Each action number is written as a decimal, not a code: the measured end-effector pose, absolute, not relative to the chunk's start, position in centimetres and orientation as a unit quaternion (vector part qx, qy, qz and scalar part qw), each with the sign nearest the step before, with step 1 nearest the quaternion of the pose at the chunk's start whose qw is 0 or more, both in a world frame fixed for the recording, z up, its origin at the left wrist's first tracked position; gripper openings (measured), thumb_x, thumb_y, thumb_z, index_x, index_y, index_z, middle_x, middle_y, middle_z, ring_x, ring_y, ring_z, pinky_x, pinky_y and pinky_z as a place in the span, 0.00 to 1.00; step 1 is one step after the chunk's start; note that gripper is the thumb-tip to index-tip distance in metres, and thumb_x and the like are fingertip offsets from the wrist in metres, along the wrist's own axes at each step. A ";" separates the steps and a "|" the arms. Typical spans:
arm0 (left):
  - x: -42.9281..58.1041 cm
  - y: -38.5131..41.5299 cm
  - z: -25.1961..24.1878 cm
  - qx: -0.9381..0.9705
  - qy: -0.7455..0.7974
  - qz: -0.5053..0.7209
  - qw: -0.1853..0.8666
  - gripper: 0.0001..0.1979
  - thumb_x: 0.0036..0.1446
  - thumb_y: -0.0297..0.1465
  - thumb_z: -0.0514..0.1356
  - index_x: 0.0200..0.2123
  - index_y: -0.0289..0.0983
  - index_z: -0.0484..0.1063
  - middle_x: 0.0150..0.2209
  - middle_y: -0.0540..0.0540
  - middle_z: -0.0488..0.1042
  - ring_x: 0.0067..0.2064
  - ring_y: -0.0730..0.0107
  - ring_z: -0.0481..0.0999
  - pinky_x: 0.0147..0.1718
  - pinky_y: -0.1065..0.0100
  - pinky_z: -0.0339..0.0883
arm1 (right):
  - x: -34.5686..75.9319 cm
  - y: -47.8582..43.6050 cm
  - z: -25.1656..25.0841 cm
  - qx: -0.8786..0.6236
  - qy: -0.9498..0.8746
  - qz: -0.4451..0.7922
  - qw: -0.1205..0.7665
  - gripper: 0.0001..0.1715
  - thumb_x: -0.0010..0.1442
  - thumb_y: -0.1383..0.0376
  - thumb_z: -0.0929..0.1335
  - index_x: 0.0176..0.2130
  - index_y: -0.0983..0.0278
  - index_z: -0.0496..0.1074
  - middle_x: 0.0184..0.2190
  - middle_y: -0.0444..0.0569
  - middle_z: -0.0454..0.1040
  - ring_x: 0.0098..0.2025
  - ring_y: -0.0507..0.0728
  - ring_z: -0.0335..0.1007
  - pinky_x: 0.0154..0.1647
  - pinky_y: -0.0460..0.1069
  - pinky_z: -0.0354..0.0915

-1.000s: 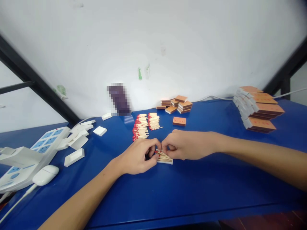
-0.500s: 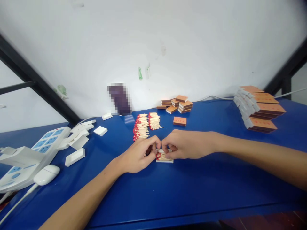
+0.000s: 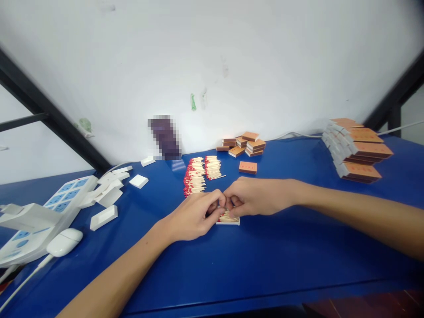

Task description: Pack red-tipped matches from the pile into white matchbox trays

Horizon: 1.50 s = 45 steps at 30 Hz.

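Observation:
A small white matchbox tray [image 3: 228, 223] filled with red-tipped matches [image 3: 228, 216] lies on the blue table beneath my two hands. My left hand [image 3: 195, 215] curls over the tray's left end, thumb and bent fingers closed at the red match heads. From the right, my right hand [image 3: 250, 196] comes in with thumb and forefinger pinched on the matches' plain ends. The fingertips of both hands nearly meet above the tray and hide its far side. Just beyond them lie two heaps of loose matches, a larger one [image 3: 194, 176] and a smaller one [image 3: 213, 168].
One orange matchbox [image 3: 247, 167] lies past my right hand, with a loose pile of matchboxes [image 3: 255, 145] by the wall. A tall matchbox stack [image 3: 367, 150] stands far right. White empty trays [image 3: 104, 217], a power strip [image 3: 71, 194] and a white earbud case [image 3: 64, 242] sit left.
My left thumb and fingers have shifted slightly right across the tray, covering more of the match heads. The right hand has moved only a little. The tray stays in place.

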State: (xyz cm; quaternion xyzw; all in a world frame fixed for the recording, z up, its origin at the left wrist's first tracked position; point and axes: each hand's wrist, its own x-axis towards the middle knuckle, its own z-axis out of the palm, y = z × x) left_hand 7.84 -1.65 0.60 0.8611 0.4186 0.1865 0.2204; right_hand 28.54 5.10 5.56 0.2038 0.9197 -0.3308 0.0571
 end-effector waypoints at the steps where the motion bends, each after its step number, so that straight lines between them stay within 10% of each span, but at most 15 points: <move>1: 7.8 -1.6 0.6 0.860 0.425 0.181 0.218 0.02 0.67 0.30 0.51 0.40 0.40 0.62 0.24 0.56 0.62 0.25 0.74 0.60 0.26 0.70 0.53 | 28.5 5.1 5.6 0.207 0.918 -0.334 0.060 0.09 0.61 0.64 0.66 0.30 0.65 0.68 0.22 0.40 0.68 0.22 0.48 0.59 0.23 0.44 0.55; 45: 8.0 -1.1 -0.2 0.877 0.465 0.114 0.028 0.08 0.62 0.32 0.52 0.32 0.38 0.67 0.26 0.49 0.69 0.29 0.66 0.67 0.30 0.66 0.56 | 28.3 5.7 4.4 0.196 0.926 -0.321 -0.011 0.08 0.61 0.69 0.64 0.33 0.66 0.74 0.26 0.43 0.75 0.25 0.49 0.67 0.27 0.44 0.60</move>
